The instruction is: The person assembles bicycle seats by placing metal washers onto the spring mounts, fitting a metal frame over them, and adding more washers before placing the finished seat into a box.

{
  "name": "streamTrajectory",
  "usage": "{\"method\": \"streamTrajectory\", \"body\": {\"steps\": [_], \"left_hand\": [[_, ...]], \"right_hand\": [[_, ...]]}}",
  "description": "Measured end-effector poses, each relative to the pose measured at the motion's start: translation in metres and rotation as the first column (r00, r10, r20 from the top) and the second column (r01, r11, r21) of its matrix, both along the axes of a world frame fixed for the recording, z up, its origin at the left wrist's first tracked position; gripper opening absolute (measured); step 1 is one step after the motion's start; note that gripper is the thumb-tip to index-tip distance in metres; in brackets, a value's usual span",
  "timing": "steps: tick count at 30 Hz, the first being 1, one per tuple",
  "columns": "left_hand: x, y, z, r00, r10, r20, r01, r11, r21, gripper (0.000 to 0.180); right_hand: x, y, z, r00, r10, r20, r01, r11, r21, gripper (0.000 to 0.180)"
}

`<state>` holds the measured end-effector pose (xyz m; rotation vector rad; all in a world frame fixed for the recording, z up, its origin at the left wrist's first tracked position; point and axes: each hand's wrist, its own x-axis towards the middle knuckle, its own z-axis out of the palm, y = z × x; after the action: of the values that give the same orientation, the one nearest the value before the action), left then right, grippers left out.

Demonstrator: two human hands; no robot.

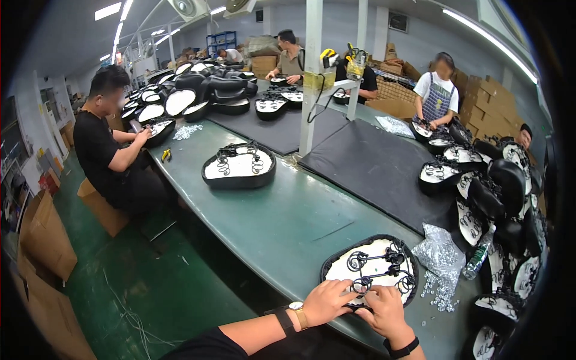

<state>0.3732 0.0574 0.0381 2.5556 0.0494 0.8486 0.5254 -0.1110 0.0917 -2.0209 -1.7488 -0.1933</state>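
An upturned black saddle (338, 270) with a white underside lies near the table's front edge. Black wire coil springs and a clamp bar (393, 261) sit on that underside. My left hand (327, 301), below a wristwatch, closes its fingers on the saddle's near rim beside a coil spring. My right hand (387, 311), with a black band at the wrist, is closed on the same rim, thumb and fingers pinched together just right of the left hand. Any small part between the fingers is hidden.
Right of the saddle lie a clear bag (441, 247) of small parts, loose pieces (441, 294) and a plastic bottle (478, 255). Saddles pile up on the right (509, 189). Another saddle (239, 179) rests farther left, near yellow pliers (166, 155). Several co-workers sit or stand around the table.
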Motion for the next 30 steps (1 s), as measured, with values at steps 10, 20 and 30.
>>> {"method": "streamTrajectory", "body": {"steps": [10,20,30], "left_hand": [[0.004,-0.007,0.016,0.994,0.095,-0.045,-0.097,0.993,-0.063,0.060],[0.003,-0.009,0.018,0.996,0.057,-0.073,-0.062,0.996,-0.064,0.063],[0.000,-0.001,0.018,0.998,0.052,-0.043,-0.054,0.997,-0.061,0.064]], "right_hand": [[-0.001,0.010,-0.008,0.989,0.014,0.150,-0.020,0.999,0.042,0.046],[-0.011,0.005,-0.006,0.993,-0.075,0.093,0.067,0.994,0.086,0.039],[-0.005,0.006,-0.006,0.994,-0.005,0.108,-0.011,0.990,0.139,0.039]]}}
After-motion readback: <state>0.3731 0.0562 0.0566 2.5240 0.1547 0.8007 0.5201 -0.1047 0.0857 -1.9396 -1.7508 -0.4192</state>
